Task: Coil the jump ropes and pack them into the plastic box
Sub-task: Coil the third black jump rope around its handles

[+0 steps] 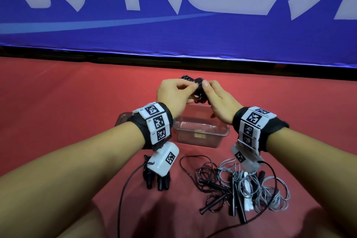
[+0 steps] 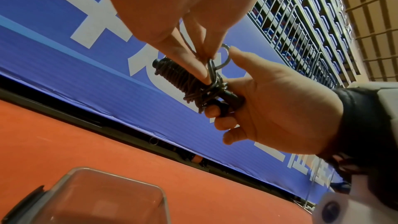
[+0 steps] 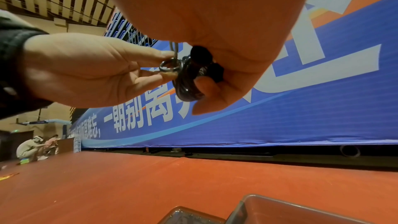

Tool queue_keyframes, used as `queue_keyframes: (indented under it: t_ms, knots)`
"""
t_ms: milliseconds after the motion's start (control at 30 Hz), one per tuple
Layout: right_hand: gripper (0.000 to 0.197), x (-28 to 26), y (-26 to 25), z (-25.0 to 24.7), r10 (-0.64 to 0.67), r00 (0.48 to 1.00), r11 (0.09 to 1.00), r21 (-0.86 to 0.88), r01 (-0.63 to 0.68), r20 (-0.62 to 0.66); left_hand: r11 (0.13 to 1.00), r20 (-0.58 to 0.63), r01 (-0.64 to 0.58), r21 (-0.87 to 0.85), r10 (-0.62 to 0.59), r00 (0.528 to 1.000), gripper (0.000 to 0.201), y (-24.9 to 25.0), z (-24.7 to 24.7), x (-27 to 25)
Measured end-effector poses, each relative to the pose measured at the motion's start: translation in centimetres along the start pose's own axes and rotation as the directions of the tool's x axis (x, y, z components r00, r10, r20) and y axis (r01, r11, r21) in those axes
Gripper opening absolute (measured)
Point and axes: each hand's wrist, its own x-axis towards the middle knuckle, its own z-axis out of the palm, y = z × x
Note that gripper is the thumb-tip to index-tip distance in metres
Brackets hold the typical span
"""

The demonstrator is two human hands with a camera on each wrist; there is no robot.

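Note:
A black jump rope [image 1: 197,91] is wound tightly round its two handles, and I hold it up over the clear plastic box [image 1: 201,133]. My right hand [image 1: 208,88] grips the handle ends and the coil [image 3: 187,89]. My left hand [image 1: 186,91] pinches a small loop of the rope's loose end [image 2: 215,66] against the bundle [image 2: 178,81]. In the right wrist view the left hand's fingertips [image 3: 165,55] sit at that loop [image 3: 170,67]. The box looks empty from above.
Loose black ropes [image 1: 212,185] and grey ropes [image 1: 270,189] lie tangled on the red floor [image 1: 58,112] in front of the box. A wound black bundle [image 1: 154,178] lies under my left wrist. A clear lid [image 1: 122,120] sits left of the box. A blue banner [image 1: 173,25] stands behind.

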Motion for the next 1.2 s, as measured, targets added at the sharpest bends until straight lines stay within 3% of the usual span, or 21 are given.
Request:
queue_keyframes:
  t_ms: [200, 367, 600, 867, 967, 1067, 1200]
  knots:
    - [0.048, 0.4, 0.8, -0.1, -0.005, 0.999, 0.999, -0.034, 0.004, -0.046, 0.991, 0.026, -0.048, 0.124, 0.045, 0.999, 0.022, 0.0, -0.2, 0.3]
    - [0.041, 0.4, 1.2, 0.2, -0.020, 1.000, 0.996, -0.087, 0.018, -0.022, 0.988, -0.009, -0.028, 0.154, 0.030, 0.999, 0.010, -0.2, -0.6, 0.8]
    - [0.038, 0.6, 1.4, 0.3, -0.082, 0.997, 0.980, -0.183, 0.082, 0.009, 0.960, -0.070, 0.089, 0.264, -0.073, 0.995, 0.020, -1.0, -0.8, 1.5]
    - [0.039, 1.0, 1.7, 0.5, -0.132, 0.991, 0.961, -0.247, 0.128, -0.003, 0.976, 0.071, 0.206, 0.065, -0.211, 0.975, 0.014, -0.6, -1.0, 0.8]
    - [0.045, 1.2, 1.7, 0.6, -0.102, 0.995, 0.957, -0.273, 0.103, 0.018, 0.970, 0.059, 0.106, 0.217, -0.122, 0.991, 0.019, -0.7, -0.8, 1.0]
    - [0.047, 1.3, 1.9, 0.7, -0.070, 0.997, 0.959, -0.272, 0.076, 0.032, 0.900, 0.054, -0.051, 0.433, 0.030, 0.998, 0.015, -0.9, -0.8, 0.8]
    - [0.038, 1.4, 1.8, 0.7, -0.041, 0.999, 0.992, -0.124, 0.038, -0.024, 0.927, 0.091, -0.146, 0.347, 0.122, 0.988, 0.010, -1.1, -0.9, 0.7]
